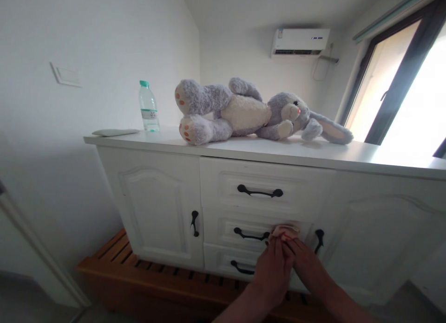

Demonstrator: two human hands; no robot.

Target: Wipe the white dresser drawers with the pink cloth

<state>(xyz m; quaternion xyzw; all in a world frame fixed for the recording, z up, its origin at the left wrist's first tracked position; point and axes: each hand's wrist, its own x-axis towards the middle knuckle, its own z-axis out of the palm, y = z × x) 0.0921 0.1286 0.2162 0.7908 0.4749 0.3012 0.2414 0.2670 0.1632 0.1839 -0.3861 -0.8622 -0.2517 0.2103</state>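
The head view looked slightly up at a white cabinet [265, 151] standing on a slatted wooden platform [139, 272]; low in the picture our left hand [273, 272] and right hand [306, 265] met in front of the middle drawer [226, 230]; between the fingertips sat a small pinkish cloth [285, 231], bunched up and pressed against the right end of that drawer front, just beside its black handle [250, 235]. Both hands had their fingers curled onto the cloth, pinching it together rather than lying flat; we could not tell how firmly.

As to progress, we judged the work on the drawer front to be somewhere in its course; the cloth touched only that one patch; whether the rest of the cabinet had been wiped, the picture did not show; all three drawers appeared shut.

The cloth was crumpled, so its direction was loose; its longer side seemed to run left to right along the drawer face, and the wad faced the cabinet, away from us.

On top lay a grey stuffed rabbit [251, 112] on its back, feet to the left, ears to the right; a water bottle [148, 107] stood upright near the wall; a flat pale object [114, 132] lay at the left corner.
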